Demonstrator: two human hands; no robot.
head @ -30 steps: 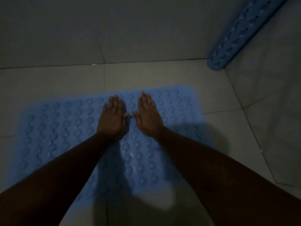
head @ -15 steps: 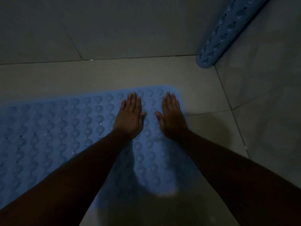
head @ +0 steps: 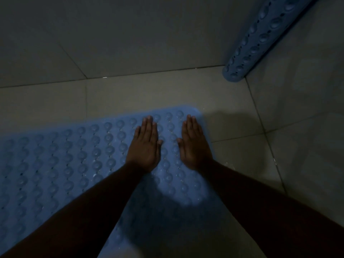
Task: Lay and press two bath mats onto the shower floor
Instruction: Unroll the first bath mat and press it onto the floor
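Observation:
A blue bath mat (head: 70,161) with rows of round bumps lies flat on the tiled shower floor (head: 141,90), spreading from the left edge to the middle. My left hand (head: 146,146) rests palm down on it near its far right corner, fingers straight and together. My right hand (head: 194,146) lies flat beside it, at the mat's right edge. A second blue mat (head: 260,40), rolled into a tube, leans upright in the far right corner where two walls meet.
Grey tiled walls (head: 130,34) close the space at the back and on the right. Bare floor tiles show between the flat mat and both walls. The light is dim, and my arms cast a shadow over the mat's near part.
Both hands have slid to the right across the flat mat, from its middle to its far right corner, and have spread a little apart. The rolled mat has not moved.

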